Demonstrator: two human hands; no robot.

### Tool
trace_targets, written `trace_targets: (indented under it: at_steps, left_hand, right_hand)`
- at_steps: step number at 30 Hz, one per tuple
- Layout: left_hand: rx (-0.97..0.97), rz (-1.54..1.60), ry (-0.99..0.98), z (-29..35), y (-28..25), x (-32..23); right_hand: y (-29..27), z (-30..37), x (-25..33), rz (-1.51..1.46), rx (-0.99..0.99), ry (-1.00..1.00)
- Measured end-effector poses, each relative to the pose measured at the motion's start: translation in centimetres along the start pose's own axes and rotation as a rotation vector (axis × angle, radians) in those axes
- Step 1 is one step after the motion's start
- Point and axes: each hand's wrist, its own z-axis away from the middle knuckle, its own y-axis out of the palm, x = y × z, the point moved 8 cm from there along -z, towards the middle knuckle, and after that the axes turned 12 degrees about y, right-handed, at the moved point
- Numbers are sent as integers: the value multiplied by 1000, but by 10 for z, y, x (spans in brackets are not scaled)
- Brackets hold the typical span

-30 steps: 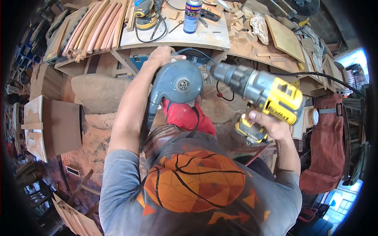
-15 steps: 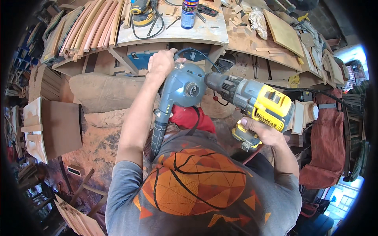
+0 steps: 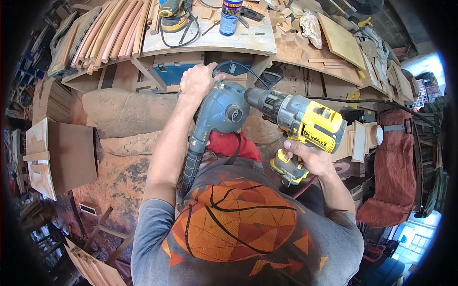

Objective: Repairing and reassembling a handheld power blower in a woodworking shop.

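My left hand [image 3: 196, 82] is wrapped round the handle of a blue-grey electric blower [image 3: 214, 114], whose black ribbed nozzle [image 3: 190, 167] points back toward my body. A dark cord runs from the blower's far end. In my right hand [image 3: 312, 157] is a yellow and black cordless drill [image 3: 320, 123], gripped by its handle, with the battery at the bottom. The drill's chuck [image 3: 257, 99] points left at the blower's housing, very close to it; whether they touch I cannot tell. No bit shows in the chuck.
Ahead stands a workbench [image 3: 210, 45] with an orbital sander [image 3: 172, 16], a blue spray can [image 3: 230, 19] and wooden strips [image 3: 112, 33]. Wood offcuts [image 3: 286, 33] lie on the right-hand bench. A wooden box [image 3: 71, 155] is at left, red cloth [image 3: 389, 167] at right.
My right hand and the drill have moved a little to the left, bringing the chuck over the blower's edge. My left hand and the blower have shifted only slightly.
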Motion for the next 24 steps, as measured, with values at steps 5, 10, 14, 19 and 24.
trace_targets:
  at_steps: [5, 10, 14, 19, 24]
  left_hand:
    - [-5, -1, 4, -1, -1, -3]
    - [6, 0, 2, -3, -1, -3]
    - [19, 3, -7, -5, -5, -6]
    - [16, -9, -9, -5, -2, -8]
    - [36, 9, -29, -6, -4, -6]
  right_hand:
    - [6, -1, 4, -125, 30, -47]
    - [8, -3, -2, -159, 43, -34]
    - [10, -2, 3, -202, 44, -44]
    - [9, -1, 1, -205, 48, -40]
    - [13, -2, 1, -217, 60, -40]
